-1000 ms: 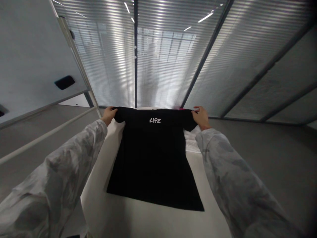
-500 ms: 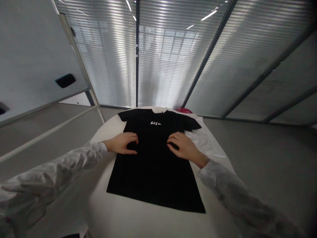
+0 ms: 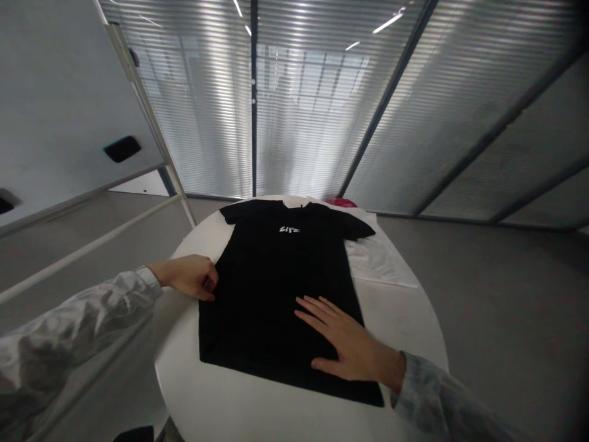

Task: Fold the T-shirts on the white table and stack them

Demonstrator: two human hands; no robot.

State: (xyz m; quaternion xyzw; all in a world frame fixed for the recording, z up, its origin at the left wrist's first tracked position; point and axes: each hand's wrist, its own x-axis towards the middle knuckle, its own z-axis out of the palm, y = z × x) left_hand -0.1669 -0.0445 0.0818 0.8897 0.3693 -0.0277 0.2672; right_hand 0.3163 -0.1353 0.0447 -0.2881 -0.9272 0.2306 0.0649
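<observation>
A black T-shirt [image 3: 267, 294] with white lettering on its chest lies spread out, its collar at the far side and its hem towards me. At the shirt's left side edge, my left hand [image 3: 196, 276] is closed with its fingers curled, pinching the fabric there. My right hand [image 3: 343, 341] rests flat on the lower right part of the shirt, fingers spread and thumb out to the side. Both arms wear light, crinkled sleeves.
The shirt lies on a round white table [image 3: 221, 405]. A white folded cloth [image 3: 381, 258] lies at the table's right, partly beneath the black sleeve. Something red [image 3: 344, 202] shows at the far edge. A whiteboard [image 3: 69, 92] on a frame stands to the left, before slatted glass walls.
My left hand has moved left and nearer, from above the shirt to its side edge, and its fingers have closed. My right hand has come nearer to me and flattened onto the fabric.
</observation>
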